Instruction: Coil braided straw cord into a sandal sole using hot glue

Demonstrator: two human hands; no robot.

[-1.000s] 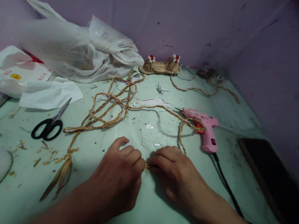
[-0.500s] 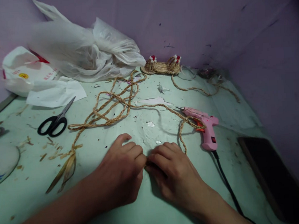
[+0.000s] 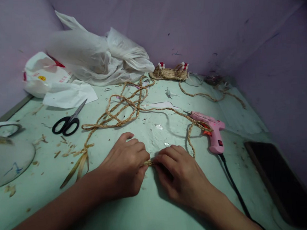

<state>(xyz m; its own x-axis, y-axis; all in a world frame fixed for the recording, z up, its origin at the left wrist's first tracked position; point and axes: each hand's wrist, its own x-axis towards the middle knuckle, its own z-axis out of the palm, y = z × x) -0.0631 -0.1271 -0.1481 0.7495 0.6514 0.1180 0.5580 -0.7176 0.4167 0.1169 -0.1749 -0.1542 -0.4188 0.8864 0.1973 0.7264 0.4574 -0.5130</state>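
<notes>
The left hand [image 3: 128, 167] and the right hand [image 3: 181, 172] are close together above the pale green tabletop [image 3: 139, 220], with a short stretch of thin, tan braided cord [image 3: 147, 163] between their fingertips. The left hand is mostly curled and pinches the cord from the nine o'clock side, one finger standing loosely out; the right hand, its fingers bent and nearly closed, pinches it from three o'clock. How much cord lies inside either grip cannot be told. From the hands, a loose tangle of tan braided rope [image 3: 112, 126] lies at eleven o'clock, its frayed, leafy end [image 3: 80, 165] at nine, near the left forearm. One strand runs over to the pink plastic glue gun [image 3: 215, 139] at two o'clock, then bends down behind the right hand; whether it joins the pinched piece is hidden. Black-handled metal scissors [image 3: 66, 126] lie open at ten o'clock, and a dark, flat rectangular object [image 3: 274, 180] at about three. Toward twelve, against the purple wall [image 3: 202, 25], sits a woven tan piece with red and white beads [image 3: 169, 74], just beside a crumpled, translucent white plastic bag [image 3: 103, 62].
</notes>
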